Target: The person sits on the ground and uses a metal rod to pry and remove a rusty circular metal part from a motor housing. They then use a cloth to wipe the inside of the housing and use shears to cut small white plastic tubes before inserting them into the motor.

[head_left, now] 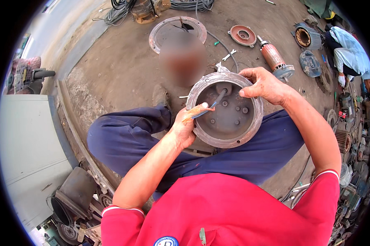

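On the person's lap, a round metal end cover (pixel 226 141) is resting, its hollow side facing up. The left hand (pixel 185 125) is gripping a thin tool with an orange handle (pixel 204 110), fingers closed around it, the tip reaching to the centre hole. The right hand (pixel 263 85) is clamping the cover's far rim. Behind, on the ground, a rotor (pixel 275 59) is lying.

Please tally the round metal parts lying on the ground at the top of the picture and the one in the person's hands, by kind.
Held round cover: 1
Large flat ring on the ground: 1
Small reddish cover on the ground: 1
Total: 3
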Tool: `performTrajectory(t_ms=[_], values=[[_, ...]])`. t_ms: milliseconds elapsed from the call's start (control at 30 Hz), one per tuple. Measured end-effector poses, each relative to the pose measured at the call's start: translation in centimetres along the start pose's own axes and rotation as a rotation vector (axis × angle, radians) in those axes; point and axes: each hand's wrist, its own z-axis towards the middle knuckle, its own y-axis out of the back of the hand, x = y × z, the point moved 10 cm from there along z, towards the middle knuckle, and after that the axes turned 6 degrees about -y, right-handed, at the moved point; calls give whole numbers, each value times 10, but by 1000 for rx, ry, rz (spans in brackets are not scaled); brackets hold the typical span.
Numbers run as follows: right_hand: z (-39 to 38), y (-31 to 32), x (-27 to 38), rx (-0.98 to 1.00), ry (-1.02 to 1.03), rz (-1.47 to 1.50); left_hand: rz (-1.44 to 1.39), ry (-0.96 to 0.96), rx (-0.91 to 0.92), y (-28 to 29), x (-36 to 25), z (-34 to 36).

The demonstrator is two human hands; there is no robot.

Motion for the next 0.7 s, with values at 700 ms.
performTrajectory(t_ms=[700], values=[[45,62,-338,-493,-400,-336,537,-43,-431,79,13,20]])
